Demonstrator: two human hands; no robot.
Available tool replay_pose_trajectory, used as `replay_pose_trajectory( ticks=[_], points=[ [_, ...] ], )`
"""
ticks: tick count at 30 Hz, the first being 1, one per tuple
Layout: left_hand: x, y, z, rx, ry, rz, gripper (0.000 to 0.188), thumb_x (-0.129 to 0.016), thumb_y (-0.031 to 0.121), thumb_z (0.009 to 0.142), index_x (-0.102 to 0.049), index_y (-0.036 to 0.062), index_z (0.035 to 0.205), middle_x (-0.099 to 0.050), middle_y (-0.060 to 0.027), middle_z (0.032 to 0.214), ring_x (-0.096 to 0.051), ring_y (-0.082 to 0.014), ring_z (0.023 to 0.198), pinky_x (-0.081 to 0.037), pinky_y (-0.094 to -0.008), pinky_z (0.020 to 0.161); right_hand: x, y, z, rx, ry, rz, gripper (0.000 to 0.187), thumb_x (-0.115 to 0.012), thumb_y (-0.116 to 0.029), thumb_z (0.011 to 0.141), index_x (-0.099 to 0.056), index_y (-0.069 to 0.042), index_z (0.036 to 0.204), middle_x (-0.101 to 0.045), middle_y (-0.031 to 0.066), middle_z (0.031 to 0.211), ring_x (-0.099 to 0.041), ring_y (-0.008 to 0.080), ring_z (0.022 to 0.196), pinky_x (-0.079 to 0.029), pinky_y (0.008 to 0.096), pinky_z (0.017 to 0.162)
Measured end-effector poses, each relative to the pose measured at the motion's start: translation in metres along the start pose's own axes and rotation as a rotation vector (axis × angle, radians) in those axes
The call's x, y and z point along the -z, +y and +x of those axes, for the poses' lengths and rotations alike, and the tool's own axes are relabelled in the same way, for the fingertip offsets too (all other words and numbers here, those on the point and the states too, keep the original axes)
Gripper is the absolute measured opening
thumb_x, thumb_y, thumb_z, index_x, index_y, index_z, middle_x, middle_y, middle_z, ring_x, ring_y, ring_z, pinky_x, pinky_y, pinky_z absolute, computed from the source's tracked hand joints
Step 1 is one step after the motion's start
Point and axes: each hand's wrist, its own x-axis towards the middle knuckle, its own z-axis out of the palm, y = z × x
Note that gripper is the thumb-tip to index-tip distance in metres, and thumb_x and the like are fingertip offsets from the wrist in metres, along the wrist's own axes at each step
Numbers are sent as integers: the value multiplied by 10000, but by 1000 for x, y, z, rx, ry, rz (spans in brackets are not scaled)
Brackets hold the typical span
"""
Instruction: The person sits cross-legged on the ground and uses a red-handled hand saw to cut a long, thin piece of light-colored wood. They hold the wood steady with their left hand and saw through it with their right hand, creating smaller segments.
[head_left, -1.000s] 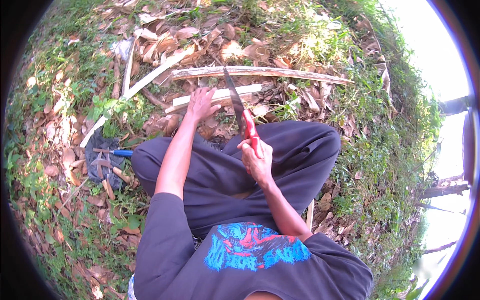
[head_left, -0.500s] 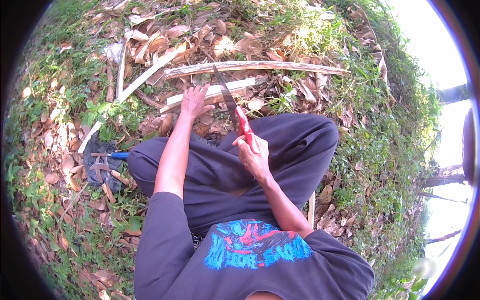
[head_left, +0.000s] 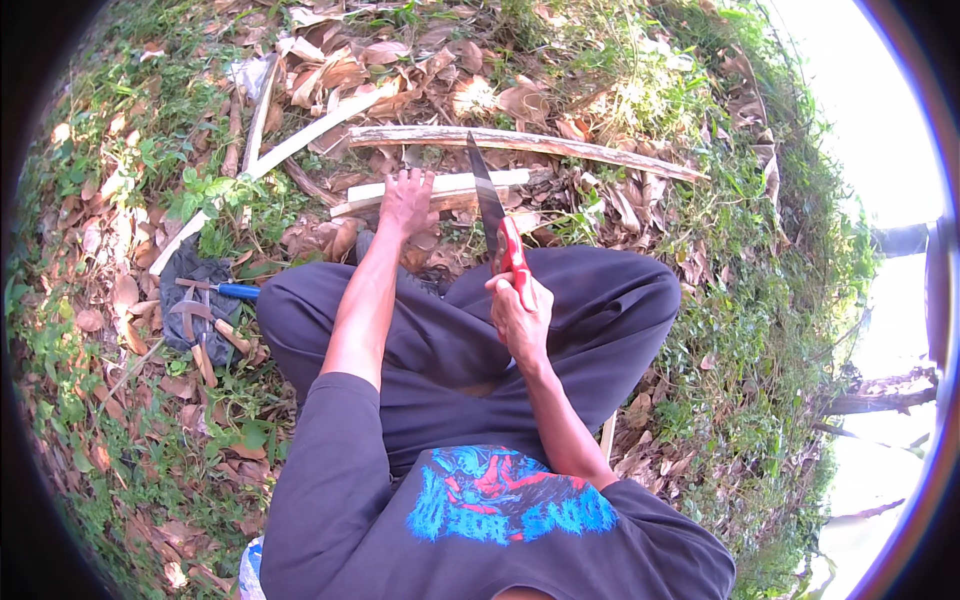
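My left hand (head_left: 407,205) rests with its fingers over a pale, trimmed wood strip (head_left: 490,181), holding it down on a darker piece of wood (head_left: 455,202) just beneath. In my right hand (head_left: 523,318) is a hand saw (head_left: 489,200), its red handle wrapped by my fingers. The dark blade points away from me, its tip near the long, slightly curved stick (head_left: 560,146). From above, the blade passes across the strip to the right of my left hand; I cannot tell whether its teeth touch the wood.
Left of my knee, a blue-handled hammer (head_left: 235,290) and wooden-handled tools (head_left: 200,330) lie on a dark plastic sheet (head_left: 180,265). A long pale strip (head_left: 285,150) slants across the far left. Dry leaves and grass cover the ground. A clear plastic bag (head_left: 250,75) lies farther off.
The view has turned slightly. My left fingers, spread before, have drawn together over the strip. My right hand and the saw have shifted a little to the right.
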Motion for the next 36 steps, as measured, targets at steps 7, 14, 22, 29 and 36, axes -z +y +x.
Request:
replay_pose_trajectory(
  ticks=[7,14,22,29,36],
  points=[
    [0,-8,-10,-9,22,-140,775,-841,425,674,-533,62,1286,-580,-110,1172,-555,-301,1134,-420,-559,989,6,-13,-14,23,14,-71,189,-536,-88,974,-605,81,925,-436,-13,496,-361,62,359,-326,226,376],
    [-9,-3,-8,27,46,-109,859,-790,621,668,-552,67,1280,-571,-133,1152,-545,-329,1124,-405,-551,999,-12,-8,-11,-80,0,-8,146,-568,-99,969,-640,15,914,-478,-40,551,-410,33,419,-334,203,402],
    [-12,-3,-9,24,63,-93,864,-802,612,656,-544,78,1285,-561,-123,1141,-548,-307,1094,-418,-520,969,-18,-2,-16,-79,-1,-133,187,-546,-115,991,-610,49,928,-456,-24,549,-384,49,413,-342,217,407],
    [-16,-4,-8,13,60,-111,881,-798,614,657,-532,78,1304,-558,-128,1143,-538,-313,1105,-417,-530,970,-19,-6,-22,-89,19,-145,186,-541,-107,987,-610,51,918,-457,-20,543,-380,48,408,-334,218,399],
    [-24,-8,-9,-3,76,-92,919,-776,638,667,-511,75,1343,-552,-135,1166,-535,-318,1110,-418,-530,968,-20,-5,-28,-118,1,-112,163,-560,-108,975,-641,13,900,-485,-41,547,-408,30,420,-330,206,403]
  ],
)
